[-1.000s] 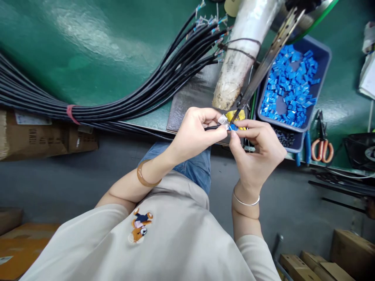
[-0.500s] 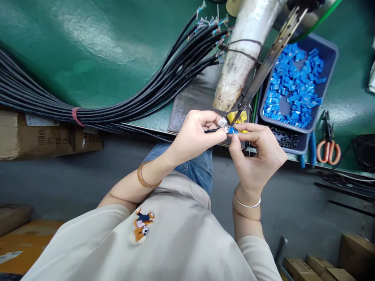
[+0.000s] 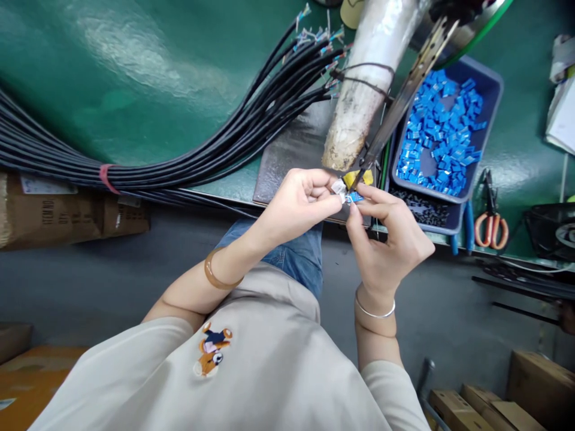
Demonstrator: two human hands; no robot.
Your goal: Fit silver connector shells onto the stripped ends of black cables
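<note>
In the head view, my left hand (image 3: 299, 203) pinches the end of a black cable, most of it hidden by my fingers; its pale stripped wires (image 3: 345, 197) stick out at the fingertips. Facing it, my right hand (image 3: 389, 230) grips a small blue circuit board (image 3: 355, 197) between thumb and fingers. Wires and board meet just under the tip of a soldering iron (image 3: 395, 114), which slants down from above on a fixed mount. Whether the tip touches them is too small to tell. Something yellow (image 3: 366, 178) lies right behind my fingertips.
A thick whitish tube (image 3: 359, 102) hangs beside the iron. Left of it lies a bundle of black cables (image 3: 215, 158) with stripped ends. To the right stand a bin (image 3: 493, 96) of blue boards, a lower bin of small black parts (image 3: 422, 209) and orange-handled cutters (image 3: 492, 230).
The whole view has shifted slightly, so things appear a little further left. Both hands keep their grip, with the board and wires still held together by the iron's tip.
</note>
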